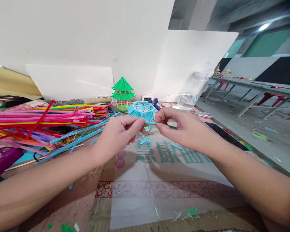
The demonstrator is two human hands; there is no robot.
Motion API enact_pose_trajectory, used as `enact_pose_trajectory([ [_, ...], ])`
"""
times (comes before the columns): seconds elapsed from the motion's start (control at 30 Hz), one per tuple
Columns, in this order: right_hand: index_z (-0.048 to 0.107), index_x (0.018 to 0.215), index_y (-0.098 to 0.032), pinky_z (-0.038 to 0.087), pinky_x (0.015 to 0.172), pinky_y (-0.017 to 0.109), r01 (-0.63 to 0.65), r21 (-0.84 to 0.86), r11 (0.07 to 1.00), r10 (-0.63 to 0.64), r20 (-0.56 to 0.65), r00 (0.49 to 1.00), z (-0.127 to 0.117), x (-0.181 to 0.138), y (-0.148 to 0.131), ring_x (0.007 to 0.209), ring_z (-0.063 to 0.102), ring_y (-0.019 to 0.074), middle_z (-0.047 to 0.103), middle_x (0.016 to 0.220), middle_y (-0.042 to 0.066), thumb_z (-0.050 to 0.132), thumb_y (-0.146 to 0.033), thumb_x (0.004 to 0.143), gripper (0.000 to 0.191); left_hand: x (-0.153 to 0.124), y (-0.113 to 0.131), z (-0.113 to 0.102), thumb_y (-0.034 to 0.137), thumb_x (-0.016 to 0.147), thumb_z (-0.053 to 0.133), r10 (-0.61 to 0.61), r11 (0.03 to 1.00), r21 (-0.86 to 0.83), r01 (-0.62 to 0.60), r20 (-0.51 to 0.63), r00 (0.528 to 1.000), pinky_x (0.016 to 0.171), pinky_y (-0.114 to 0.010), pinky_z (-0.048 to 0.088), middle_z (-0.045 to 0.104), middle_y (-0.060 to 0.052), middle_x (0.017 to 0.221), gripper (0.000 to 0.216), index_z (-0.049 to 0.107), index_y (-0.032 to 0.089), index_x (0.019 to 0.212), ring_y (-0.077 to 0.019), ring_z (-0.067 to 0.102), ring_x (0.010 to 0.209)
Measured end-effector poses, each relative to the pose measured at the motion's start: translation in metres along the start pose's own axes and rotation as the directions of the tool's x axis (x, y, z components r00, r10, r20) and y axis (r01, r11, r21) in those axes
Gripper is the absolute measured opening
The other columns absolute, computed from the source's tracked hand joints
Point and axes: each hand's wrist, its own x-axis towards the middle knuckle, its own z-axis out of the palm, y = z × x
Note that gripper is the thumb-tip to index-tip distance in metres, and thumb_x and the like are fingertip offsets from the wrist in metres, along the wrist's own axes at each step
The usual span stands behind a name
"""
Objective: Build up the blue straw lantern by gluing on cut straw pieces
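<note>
A short blue pipe cleaner piece (150, 122) is stretched between my two hands above the work sheet. My left hand (119, 133) pinches its left end between thumb and forefinger. At its other end, my right hand (181, 127) closes thumb and forefinger on the tip. Just behind the fingers stands a blue spoked, roof-like frame (142, 110). Several cut blue pieces (145, 140) lie on the translucent sheet (135, 209) below my hands. Farther back is a small green two-tiered pavilion model (122, 93) on thin posts.
Bundles of coloured pipe cleaners (43, 119) fill the left side, near a purple tool (7, 158). A dark blue glue gun (155, 103), a small digital timer (147, 98) and a clear plastic bottle (189, 91) stand at the back. A dark phone-like slab (227, 137) lies right.
</note>
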Motion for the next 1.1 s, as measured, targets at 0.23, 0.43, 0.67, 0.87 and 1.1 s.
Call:
enact_pose_trajectory([
  [0.23, 0.056, 0.077, -0.021, 0.040, 0.063, 0.027, -0.005, 0.013, 1.000, 0.005, 0.017, 1.000, -0.0013, -0.0003, 0.0030, 0.070, 0.055, 0.0156, 0.061, 0.075, 0.000, 0.054, -0.017, 0.076, 0.004, -0.0001, -0.0012, -0.0002, 0.049, 0.093, 0.050, 0.002, 1.000, 0.015, -0.002, -0.007, 1.000, 0.044, -0.020, 0.035, 0.053, 0.004, 0.046, 0.041, 0.072, 0.018, 0.077, -0.0086, 0.048, 0.042],
  [0.43, 0.053, 0.073, -0.022, 0.039, 0.061, 0.027, -0.012, -0.035, 0.999, 0.013, 0.029, 1.000, -0.0043, -0.0004, -0.0002, 0.067, 0.053, 0.0150, 0.058, 0.071, -0.001, 0.054, -0.017, 0.076, 0.006, -0.0001, -0.0008, -0.0004, 0.047, 0.093, 0.050, 0.009, 1.000, 0.023, -0.009, -0.012, 1.000, 0.044, -0.019, 0.036, 0.052, 0.004, 0.046, 0.041, 0.073, 0.018, 0.076, -0.0082, 0.048, 0.043],
  [0.67, 0.054, 0.074, -0.022, 0.039, 0.062, 0.027, -0.025, -0.029, 0.999, 0.025, 0.005, 1.000, -0.0043, -0.0010, -0.0004, 0.069, 0.055, 0.0154, 0.060, 0.073, -0.001, 0.054, -0.016, 0.075, 0.006, 0.0001, 0.0008, -0.0010, 0.047, 0.094, 0.050, 0.005, 0.999, 0.032, -0.004, -0.007, 1.000, 0.045, -0.019, 0.037, 0.054, 0.004, 0.045, 0.041, 0.072, 0.017, 0.077, -0.0088, 0.048, 0.042],
  [0.87, 0.052, 0.073, -0.022, 0.039, 0.065, 0.028, -0.008, -0.014, 1.000, 0.008, -0.022, 1.000, -0.0020, -0.0007, -0.0004, 0.068, 0.053, 0.0153, 0.057, 0.071, -0.001, 0.053, -0.016, 0.075, 0.006, 0.0004, -0.0005, -0.0004, 0.048, 0.093, 0.050, 0.008, 1.000, 0.025, -0.008, -0.004, 1.000, 0.045, -0.020, 0.037, 0.054, 0.004, 0.045, 0.041, 0.073, 0.017, 0.077, -0.0091, 0.048, 0.042],
  [1.1, 0.052, 0.073, -0.021, 0.038, 0.064, 0.027, -0.008, -0.021, 1.000, 0.008, -0.013, 1.000, -0.0003, -0.0006, -0.0006, 0.067, 0.053, 0.0144, 0.057, 0.071, -0.001, 0.053, -0.015, 0.075, 0.006, 0.0005, -0.0018, -0.0002, 0.048, 0.094, 0.050, 0.000, 1.000, 0.011, 0.000, 0.000, 1.000, 0.045, -0.019, 0.037, 0.053, 0.004, 0.045, 0.041, 0.073, 0.018, 0.077, -0.0085, 0.048, 0.042],
])
